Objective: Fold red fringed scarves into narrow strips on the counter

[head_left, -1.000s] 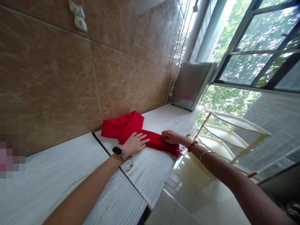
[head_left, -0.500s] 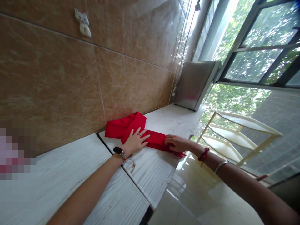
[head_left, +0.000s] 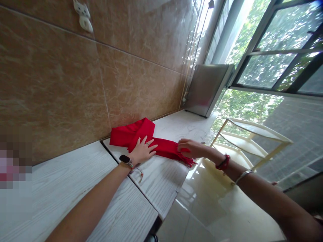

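Observation:
A red scarf (head_left: 165, 148) with a fringed end lies across the white wood-grain counter, one part folded back over itself near the wall. My left hand (head_left: 142, 151) rests flat on the scarf by the fold, fingers spread, with a black-faced watch at the wrist. At the fringed end is my right hand (head_left: 191, 148), its fingers curled at the scarf's edge with red cloth showing between thumb and fingers. The fringe hangs loose below that hand, near the counter's front edge.
The counter (head_left: 156, 174) has a dark seam and meets a brown tiled wall (head_left: 63, 84). A grey metal box-like appliance (head_left: 205, 87) stands at its far end. Beyond, by the window, is a cream tiered rack (head_left: 242, 144) on the tiled floor. A white cat figure (head_left: 84, 16) is on the wall.
My right hand has lifted slightly at the fringed end, and more of the fringe shows. My left hand stays flat on the scarf. The view has shifted a little.

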The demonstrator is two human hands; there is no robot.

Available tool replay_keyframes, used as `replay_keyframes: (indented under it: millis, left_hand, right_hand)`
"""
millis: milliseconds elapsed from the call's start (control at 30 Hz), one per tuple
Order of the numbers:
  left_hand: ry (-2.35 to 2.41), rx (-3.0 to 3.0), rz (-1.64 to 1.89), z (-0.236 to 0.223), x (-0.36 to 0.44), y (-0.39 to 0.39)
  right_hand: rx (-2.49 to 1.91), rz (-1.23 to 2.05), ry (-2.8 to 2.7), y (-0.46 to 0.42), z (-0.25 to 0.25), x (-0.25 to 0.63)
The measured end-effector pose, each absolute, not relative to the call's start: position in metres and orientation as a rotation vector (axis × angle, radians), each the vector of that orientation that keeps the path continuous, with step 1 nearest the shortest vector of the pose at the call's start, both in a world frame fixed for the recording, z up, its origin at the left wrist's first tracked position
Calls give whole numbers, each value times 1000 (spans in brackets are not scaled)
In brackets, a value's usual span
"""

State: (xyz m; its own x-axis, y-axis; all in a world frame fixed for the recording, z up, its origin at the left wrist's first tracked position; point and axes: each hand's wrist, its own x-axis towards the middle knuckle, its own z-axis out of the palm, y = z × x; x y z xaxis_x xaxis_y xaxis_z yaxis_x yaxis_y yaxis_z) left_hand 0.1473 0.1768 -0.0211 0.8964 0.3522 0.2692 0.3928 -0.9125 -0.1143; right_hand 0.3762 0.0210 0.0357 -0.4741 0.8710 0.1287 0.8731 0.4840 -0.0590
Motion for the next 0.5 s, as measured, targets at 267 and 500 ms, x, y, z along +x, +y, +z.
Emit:
replay_keyframes:
  millis: [267, 500]
  left_hand:
    - [-561, -2896, -374, -21, 146, 177]
    - [-564, -2904, -391, -21, 147, 177]
  right_hand:
    - [-1580, -98, -2618, -3, 1, 389]
    - [-1503, -160, -2521, 8, 23, 376]
